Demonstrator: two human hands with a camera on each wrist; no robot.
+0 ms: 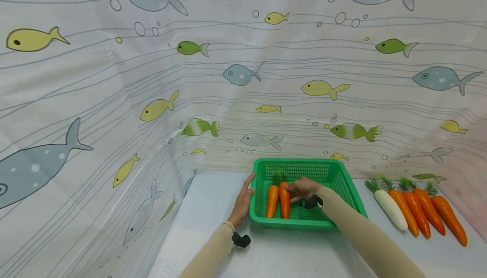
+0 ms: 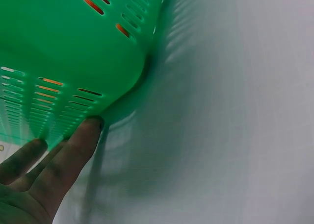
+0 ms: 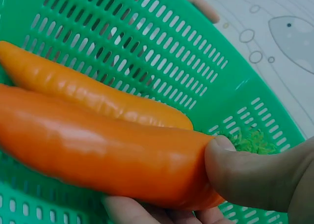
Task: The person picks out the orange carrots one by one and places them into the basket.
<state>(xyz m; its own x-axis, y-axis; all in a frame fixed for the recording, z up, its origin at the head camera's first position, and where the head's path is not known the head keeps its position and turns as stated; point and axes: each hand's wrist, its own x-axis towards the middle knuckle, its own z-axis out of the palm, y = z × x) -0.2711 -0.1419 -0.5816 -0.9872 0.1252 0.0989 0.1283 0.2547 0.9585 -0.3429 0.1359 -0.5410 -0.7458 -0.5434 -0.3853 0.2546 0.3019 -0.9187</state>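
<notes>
Inside a green plastic basket (image 1: 296,223) two orange carrots lie side by side. My right hand (image 1: 303,188) reaches into the basket and grips the right-hand carrot (image 1: 284,202) near its leafy end. In the right wrist view the thumb presses on top of this carrot (image 3: 98,150) and the fingers curl beneath it. Just beside it lies the other carrot (image 1: 272,202), which no hand touches. My left hand (image 1: 242,202) rests against the basket's left side; in the left wrist view its straight fingers (image 2: 73,153) touch the slotted wall.
Right of the basket a white radish (image 1: 391,209) and several carrots (image 1: 449,219) lie in a row with their leaves toward the back. The pale table (image 1: 281,257) stands against a fish-patterned curtain (image 1: 228,100) at the back and left.
</notes>
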